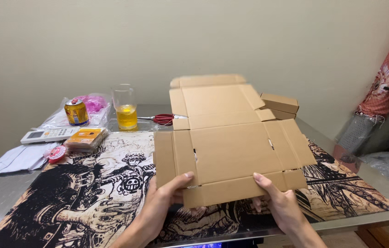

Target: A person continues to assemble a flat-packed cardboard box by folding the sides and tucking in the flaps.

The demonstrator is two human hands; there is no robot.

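Holding a flat, unfolded cardboard box blank (pixel 231 151) above the worktop (pixel 1 193), both hands grip its near edge at the lower middle of the frame. The left hand (pixel 164 202) is closed on the lower left part of the blank, thumb lying on top and fingers curled out of sight beneath. The right hand (pixel 277 204) does the same on the lower right, thumb pressed on the bottom flap. The blank tilts up and away from the person, its far flaps reaching toward the upper middle of the frame, well clear of the printed mat (pixel 88 193) that covers the worktop below it.

To fold this well, I judge the thumbs should sit right along a scored crease, so the flap bends on the line and not beside it. Keeping both hands level would stop the panel from twisting. The side flaps at left and right hang free and could catch, so they want watching.

A small folded cardboard box (pixel 279 104) sits behind the blank at the upper right. Red-handled scissors (pixel 163 119) lie near the far edge, partly hidden. A glass of yellow drink (pixel 125 108) stands at the upper left, close enough that a swinging flap might tip it. Farther left are a gold can (pixel 76 112), a white remote (pixel 49 134), an orange packet (pixel 85 138) and a pink bag (pixel 94 103).
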